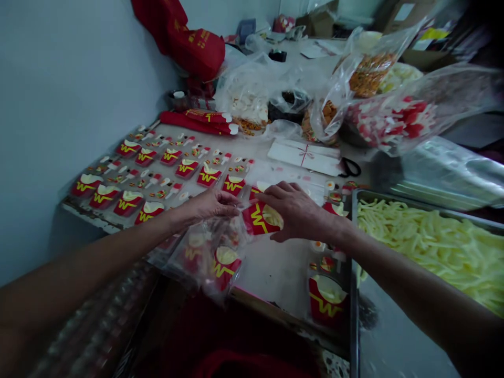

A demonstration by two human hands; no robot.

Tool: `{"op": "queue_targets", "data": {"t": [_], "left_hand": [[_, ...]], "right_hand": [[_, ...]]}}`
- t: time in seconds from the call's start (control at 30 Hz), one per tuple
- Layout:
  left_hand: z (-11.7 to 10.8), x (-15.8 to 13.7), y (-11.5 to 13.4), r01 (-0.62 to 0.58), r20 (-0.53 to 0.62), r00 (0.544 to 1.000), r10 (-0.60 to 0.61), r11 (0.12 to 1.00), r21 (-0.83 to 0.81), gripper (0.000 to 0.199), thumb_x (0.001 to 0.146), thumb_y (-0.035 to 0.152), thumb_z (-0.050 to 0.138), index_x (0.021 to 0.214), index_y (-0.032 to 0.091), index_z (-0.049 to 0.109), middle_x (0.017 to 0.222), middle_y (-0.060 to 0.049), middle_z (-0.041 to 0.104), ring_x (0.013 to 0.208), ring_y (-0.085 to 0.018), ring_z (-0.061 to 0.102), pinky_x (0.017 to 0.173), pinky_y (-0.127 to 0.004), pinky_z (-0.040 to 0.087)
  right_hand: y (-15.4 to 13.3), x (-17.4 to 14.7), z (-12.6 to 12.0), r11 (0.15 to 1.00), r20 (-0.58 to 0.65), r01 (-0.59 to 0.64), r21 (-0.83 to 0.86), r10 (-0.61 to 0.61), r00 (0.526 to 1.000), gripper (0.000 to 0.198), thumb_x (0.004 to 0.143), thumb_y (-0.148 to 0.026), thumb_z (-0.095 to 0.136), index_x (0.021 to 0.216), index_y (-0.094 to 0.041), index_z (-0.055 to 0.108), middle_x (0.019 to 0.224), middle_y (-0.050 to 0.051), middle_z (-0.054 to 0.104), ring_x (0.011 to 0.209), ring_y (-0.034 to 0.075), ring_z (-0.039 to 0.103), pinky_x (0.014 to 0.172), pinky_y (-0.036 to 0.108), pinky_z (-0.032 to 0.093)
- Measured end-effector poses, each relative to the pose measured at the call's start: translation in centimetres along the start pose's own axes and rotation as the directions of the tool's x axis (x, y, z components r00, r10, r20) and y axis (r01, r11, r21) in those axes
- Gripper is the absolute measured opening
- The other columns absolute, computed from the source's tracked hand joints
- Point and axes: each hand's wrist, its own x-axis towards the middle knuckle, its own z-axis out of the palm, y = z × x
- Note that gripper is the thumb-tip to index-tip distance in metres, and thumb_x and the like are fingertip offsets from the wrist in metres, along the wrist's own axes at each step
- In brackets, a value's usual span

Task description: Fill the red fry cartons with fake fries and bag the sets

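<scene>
A red carton (258, 219) with a yellow zigzag is held above the table (271, 273), near the middle of its front edge, in the fingers of the right hand (295, 210); its upper part is covered by them. The fingers of the left hand (218, 206) are pinched together on a clear plastic bag (232, 231), just beside the carton; where the bag's mouth lies cannot be told, since its film is crumpled and see-through. Below that hand, packs hang partly over the front edge, blurred by plastic. Toward the table's left corner, rows of packs (128, 202) are laid out, the nearest partly masked by the left forearm. Near the right end of the front edge, one pack (326, 302) lies in shadow beside a metal tray (355, 315). The tray's pale strips (425, 247) are crossed by the right forearm and cut off by the right border of the view. Farther back, a white card (303, 153) is seen with black handles (350, 168) at its end; what they belong to is hidden. Along the far side, the contents of several clear bags (252, 105) are blurred by glare and folds, and red bags (197, 47) are cut off at the top. Below the table's left part, a ribbed, shiny mass (98, 320) is too dim to be made out.
</scene>
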Motion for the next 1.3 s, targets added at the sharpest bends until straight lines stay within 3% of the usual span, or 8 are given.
{"op": "queue_targets", "data": {"t": [0.23, 0.33, 0.5, 0.7, 0.97, 1.07, 1.2, 1.3], "left_hand": [[-1.2, 0.5, 6.0, -0.272, 0.336, 0.935, 0.115, 0.840, 0.469, 0.026, 0.080, 0.038, 0.073, 0.100, 0.021, 0.078, 0.091, -0.001, 0.074, 0.083, -0.018, 0.064, 0.075, -0.026, 0.044], [0.0, -0.9, 7.0, -0.364, 0.193, 0.926, 0.324, 0.637, 0.679, 0.018, 0.082, 0.032, 0.070, 0.095, 0.021, 0.077, 0.095, -0.004, 0.072, 0.095, -0.023, 0.063, 0.085, -0.032, 0.045], [4.3, -5.4, 2.6, -0.221, -0.052, 0.785, 0.617, 0.357, 0.908, 0.037, 0.087, 0.022, 0.059, 0.123, 0.019, 0.065, 0.128, -0.012, 0.064, 0.124, -0.029, 0.053, 0.109, -0.045, 0.038], [6.5, -4.8, -1.5, 0.029, -0.243, 0.820, 0.519, 0.385, 0.923, 0.038, 0.084, 0.023, 0.058, 0.121, 0.013, 0.064, 0.119, -0.015, 0.064, 0.111, -0.028, 0.060, 0.099, -0.040, 0.049], [5.3, -4.1, 0.0, -0.010, -0.128, 0.892, 0.433, 0.302, 0.953, 0.017, 0.082, 0.009, 0.054, 0.086, 0.012, 0.071, 0.098, -0.015, 0.070, 0.099, -0.026, 0.065, 0.094, -0.036, 0.048], [6.8, -3.4, 0.6, 0.022, -0.171, 0.876, 0.451, 0.317, 0.948, 0.019, 0.082, 0.008, 0.052, 0.083, 0.011, 0.071, 0.085, -0.016, 0.070, 0.090, -0.029, 0.067, 0.086, -0.038, 0.049], [9.7, -3.6, 1.6, -0.012, -0.194, 0.811, 0.552, 0.347, 0.938, 0.023, 0.089, 0.015, 0.049, 0.093, 0.013, 0.072, 0.090, -0.016, 0.072, 0.089, -0.026, 0.067, 0.082, -0.036, 0.047], [10.2, -4.3, 1.9, -0.040, -0.336, 0.718, 0.609, 0.518, 0.854, 0.016, 0.086, 0.022, 0.057, 0.088, 0.018, 0.072, 0.087, -0.009, 0.073, 0.082, -0.022, 0.066, 0.076, -0.032, 0.045]], "right_hand": [[-4.7, 0.6, 0.8, 0.992, -0.097, -0.119, -0.049, 0.113, 0.989, 0.098, 0.066, -0.062, 0.082, 0.143, -0.013, 0.045, 0.125, 0.017, 0.060, 0.110, 0.036, 0.049, 0.089, 0.047, 0.040], [-6.5, 0.7, 2.0, 0.958, -0.161, -0.286, 0.007, 0.284, 0.945, 0.106, 0.068, -0.072, 0.075, 0.146, -0.010, 0.042, 0.125, 0.021, 0.059, 0.113, 0.038, 0.049, 0.091, 0.049, 0.041], [-7.7, 0.6, 3.8, 0.902, -0.124, -0.432, 0.032, 0.432, 0.893, 0.088, 0.073, -0.071, 0.071, 0.133, -0.010, 0.054, 0.120, 0.021, 0.061, 0.113, 0.038, 0.053, 0.092, 0.049, 0.044], [-9.4, 2.8, 5.4, 0.858, -0.041, -0.506, 0.087, 0.510, 0.859, 0.084, 0.081, -0.066, 0.067, 0.134, -0.003, 0.050, 0.114, 0.024, 0.064, 0.107, 0.037, 0.058, 0.087, 0.045, 0.045], [-10.1, -2.0, 6.5, 0.833, 0.007, -0.549, 0.072, 0.550, 0.835, 0.110, 0.066, -0.061, 0.082, 0.149, -0.007, 0.035, 0.133, 0.026, 0.056, 0.123, 0.041, 0.052, 0.094, 0.048, 0.043], [-10.6, -4.1, 5.7, 0.772, 0.035, -0.631, 0.078, 0.630, 0.776, 0.095, 0.067, -0.056, 0.081, 0.143, -0.011, 0.045, 0.131, 0.022, 0.058, 0.118, 0.039, 0.054, 0.091, 0.048, 0.045], [-11.3, -3.9, 4.4, 0.773, -0.169, -0.633, 0.039, 0.629, 0.759, 0.092, 0.065, -0.049, 0.082, 0.141, -0.011, 0.046, 0.135, 0.023, 0.055, 0.124, 0.039, 0.049, 0.096, 0.049, 0.042], [-11.1, -3.4, 3.2, 0.827, -0.298, -0.560, 0.046, 0.547, 0.782, 0.097, 0.066, -0.052, 0.083, 0.145, -0.013, 0.043, 0.141, 0.022, 0.052, 0.131, 0.041, 0.042, 0.102, 0.054, 0.038]]}}
